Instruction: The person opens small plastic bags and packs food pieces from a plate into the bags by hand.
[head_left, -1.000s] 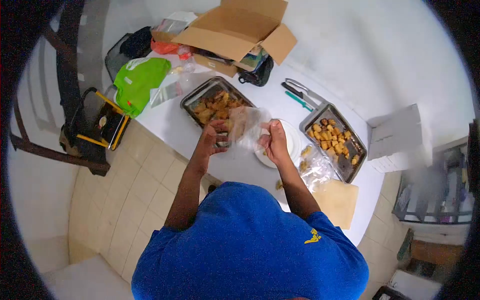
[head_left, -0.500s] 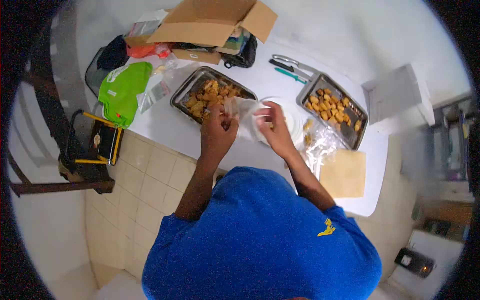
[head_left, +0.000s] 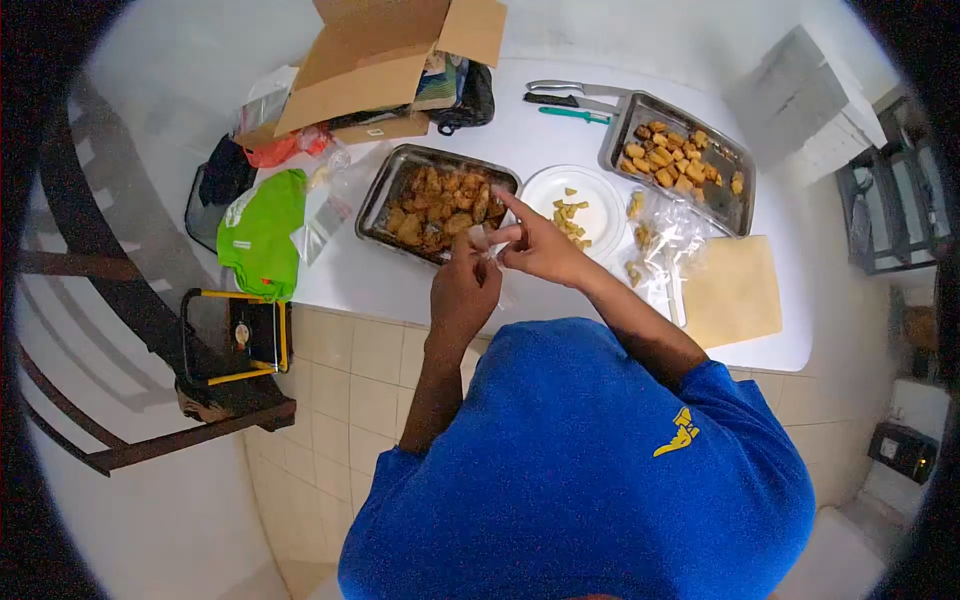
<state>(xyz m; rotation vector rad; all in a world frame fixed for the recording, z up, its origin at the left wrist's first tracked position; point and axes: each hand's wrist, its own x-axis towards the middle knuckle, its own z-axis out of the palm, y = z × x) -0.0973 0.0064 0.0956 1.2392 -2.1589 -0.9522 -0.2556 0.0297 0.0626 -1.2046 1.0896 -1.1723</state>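
Observation:
My left hand [head_left: 466, 292] is closed in a pinch on a small clear plastic bag [head_left: 479, 237] at the near edge of a metal tray [head_left: 369, 203]. Against the same bag, my right hand [head_left: 545, 248] closes its thumb and lower fingers, while its index finger stretches out over the tray's right end. Browned, fried-looking food pieces [head_left: 430, 205] fill that tray. Just right of my right hand is a white plate [head_left: 608, 212] with small yellowish pieces [head_left: 572, 222] on it. Most of the bag is hidden by my fingers.
A second metal tray [head_left: 742, 212] holds golden cubes. Near it lie several knives [head_left: 575, 115], a crumpled clear bag [head_left: 672, 240] and a tan square sheet [head_left: 735, 290]. At the back left are an open cardboard box [head_left: 365, 60] and a green bag [head_left: 265, 235].
My hands have come together, with the right moving left towards the tray. The bag is now bunched between them, and the plate shows more fully. The camera view has shifted and turned.

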